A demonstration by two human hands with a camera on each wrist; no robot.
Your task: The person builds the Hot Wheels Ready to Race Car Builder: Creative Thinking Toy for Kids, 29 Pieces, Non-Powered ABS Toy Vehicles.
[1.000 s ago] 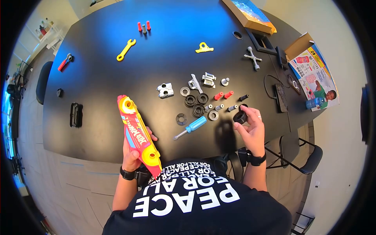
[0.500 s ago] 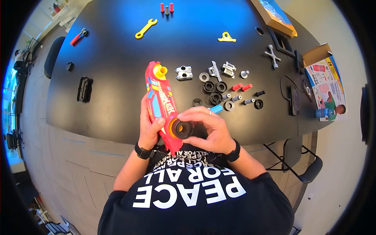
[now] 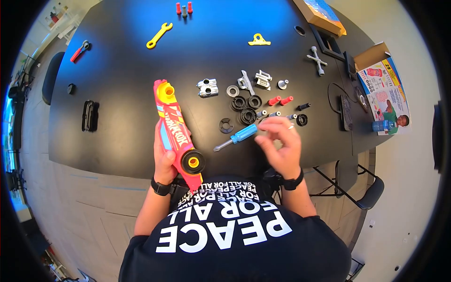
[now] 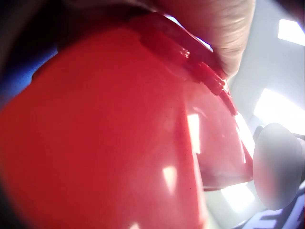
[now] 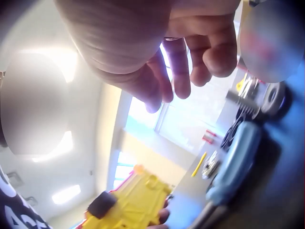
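My left hand point(image 3: 164, 164) grips a red and yellow toy car body point(image 3: 176, 127) along its side, held up over the table's near edge. A black wheel point(image 3: 202, 162) sits around the yellow hub at the car's near end; the far hub is bare. Over the table to the right, my right hand point(image 3: 284, 146) holds nothing, its fingers loosely bent. Just left of it lies a blue-handled screwdriver point(image 3: 244, 133). Beyond are black wheels point(image 3: 242, 120), red pegs point(image 3: 286, 100), grey pegs and silver parts point(image 3: 207, 88). Red plastic fills most of the left wrist view.
Farther back on the black table lie a yellow wrench point(image 3: 159, 35), a yellow bracket point(image 3: 259, 41) and a grey cross wrench point(image 3: 317, 61). A red-handled tool point(image 3: 80, 50) is at the left. A printed box point(image 3: 380, 89) and water bottle point(image 3: 384, 126) stand at the right.
The right hand brought a black wheel from the right to the car's near hub, let go of it there, and moved back right. The left hand kept hold of the car.
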